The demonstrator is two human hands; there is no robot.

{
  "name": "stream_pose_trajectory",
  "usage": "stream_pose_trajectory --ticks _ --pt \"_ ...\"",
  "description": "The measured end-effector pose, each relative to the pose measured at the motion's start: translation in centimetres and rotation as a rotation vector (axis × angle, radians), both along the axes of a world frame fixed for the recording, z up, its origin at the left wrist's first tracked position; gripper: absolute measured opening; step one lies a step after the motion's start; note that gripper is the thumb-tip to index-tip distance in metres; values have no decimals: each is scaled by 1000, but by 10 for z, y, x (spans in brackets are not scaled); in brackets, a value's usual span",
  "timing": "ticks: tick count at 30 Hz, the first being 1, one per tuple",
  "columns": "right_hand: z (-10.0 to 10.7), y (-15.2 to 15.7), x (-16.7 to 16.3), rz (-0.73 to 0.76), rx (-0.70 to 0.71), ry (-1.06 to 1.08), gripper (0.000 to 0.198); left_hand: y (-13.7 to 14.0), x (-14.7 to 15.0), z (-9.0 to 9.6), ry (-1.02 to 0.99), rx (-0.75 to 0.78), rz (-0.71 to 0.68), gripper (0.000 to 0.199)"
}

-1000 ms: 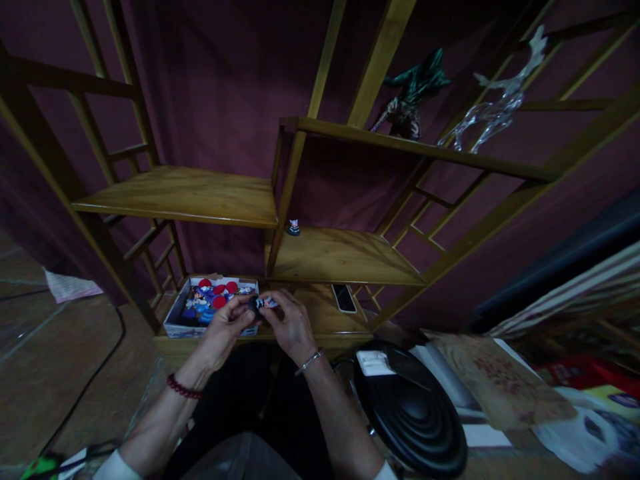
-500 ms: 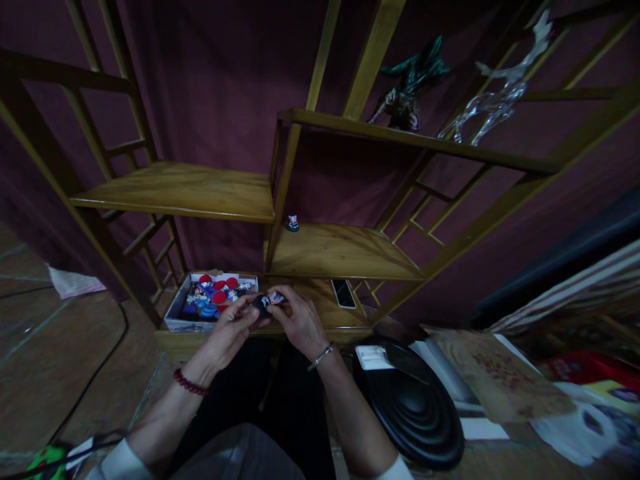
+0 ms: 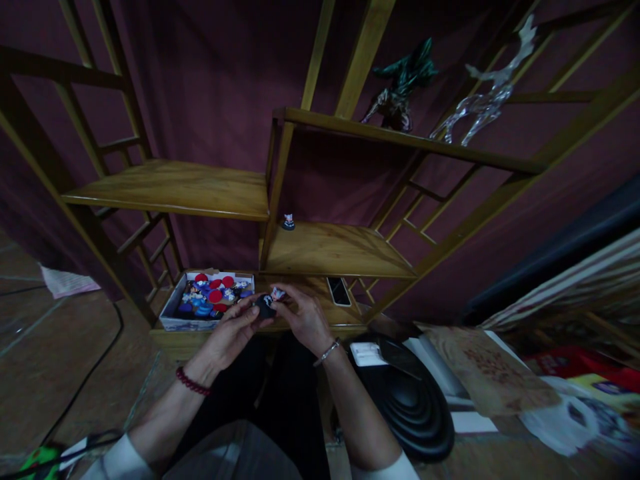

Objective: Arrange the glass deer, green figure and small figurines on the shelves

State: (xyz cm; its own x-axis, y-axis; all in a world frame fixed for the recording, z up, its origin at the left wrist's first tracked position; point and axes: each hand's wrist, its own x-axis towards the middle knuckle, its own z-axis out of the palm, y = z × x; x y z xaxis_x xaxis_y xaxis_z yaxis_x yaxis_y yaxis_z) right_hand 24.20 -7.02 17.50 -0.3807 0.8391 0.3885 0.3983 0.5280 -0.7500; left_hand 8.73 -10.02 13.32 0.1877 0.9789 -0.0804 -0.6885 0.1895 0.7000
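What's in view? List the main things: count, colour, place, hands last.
Held figurine: 1, pale and black, lower centre
Box: 1, whitish, bottom shelf, left
Box contents: many, red, blue, white, inside
Phone: 1, black screen, bottom shelf, right
Shelved figurine: 1, pale and black, shelf above phone, left rear
Sculpture: 1, greenish, upper right shelf
Deer: 1, clear, beside sculpture
Ridged object: 1, black, lower right
Bag: 1, whitish, far right
Cable: 1, black, floor, left
Left hand: 1, maroon bracelet, holding figurine
Right hand: 1, silvery bracelet, holding figurine
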Motion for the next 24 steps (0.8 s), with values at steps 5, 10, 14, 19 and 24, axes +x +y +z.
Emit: stream_pose_trajectory --ticks 5,10,14,19,24 --pt "-3 3 5 21 -62 21 27 -1 1 2 2 -5 -20 28" --pt "-7 6 8 34 -77 41 24 -1 3 0 9 7 -37 28" --pt "-9 7 9 33 -76 47 23 -1 5 -1 2 -10 -17 26" --pt "-11 9 10 16 -71 64 23 0 6 -2 -5 -11 -15 25" --pt "-13 12 11 11 -77 75 24 0 6 1 11 -5 -18 24"
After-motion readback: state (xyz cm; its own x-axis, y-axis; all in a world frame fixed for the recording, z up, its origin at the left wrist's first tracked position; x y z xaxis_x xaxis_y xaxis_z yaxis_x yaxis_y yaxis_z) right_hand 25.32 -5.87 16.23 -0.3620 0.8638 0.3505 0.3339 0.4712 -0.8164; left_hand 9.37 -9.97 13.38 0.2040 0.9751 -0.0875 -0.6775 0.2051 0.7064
